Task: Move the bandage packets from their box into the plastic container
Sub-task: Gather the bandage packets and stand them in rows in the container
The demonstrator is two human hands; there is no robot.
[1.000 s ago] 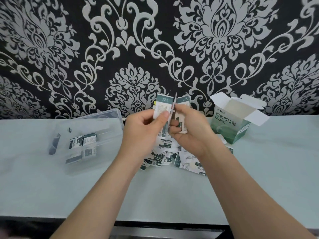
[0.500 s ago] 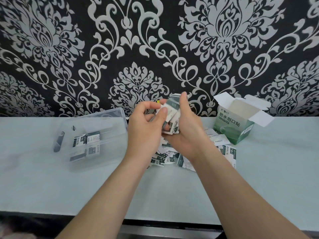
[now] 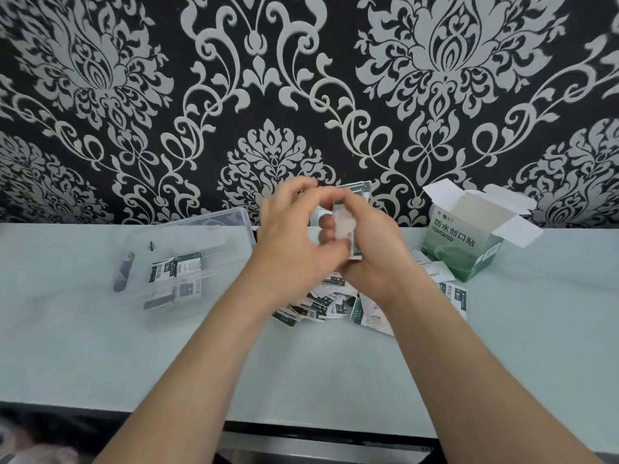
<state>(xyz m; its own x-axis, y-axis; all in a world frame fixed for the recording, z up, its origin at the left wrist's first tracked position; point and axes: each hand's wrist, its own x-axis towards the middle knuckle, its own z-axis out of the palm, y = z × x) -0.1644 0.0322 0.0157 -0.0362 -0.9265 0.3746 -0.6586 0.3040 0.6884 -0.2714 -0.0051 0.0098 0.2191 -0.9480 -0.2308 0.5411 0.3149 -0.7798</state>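
Item 1: clear plastic container (image 3: 201,218), centre-left of the frame, on the pale table (image 3: 335,370). Contents: a few green-and-white bandage packets (image 3: 176,268) lying flat on its floor. A grey latch (image 3: 121,271) shows on its left end.

Item 2: green bandage box (image 3: 464,244), right of centre near the wall, top flaps spread open. Only a pale inner wall shows; whether any packets are inside cannot be told.

Item 3: loose packets (image 3: 321,303), a scattered heap on the table at frame centre, beneath both wrists, spreading toward the box.

Item 4: held stack of packets (image 3: 350,229), upright above the heap, just right of the container.

Right hand (image 3: 375,252): thumb over the stack's near face, fingers (image 3: 326,226) wrapped round from behind, gripping it.

Left hand (image 3: 291,242): fingers arched, tips meeting the stack's upper edge beside the right thumb. The hand is blurred, so I cannot tell if it pinches a packet.

Backdrop: black-and-silver damask wallpaper (image 3: 268,95).
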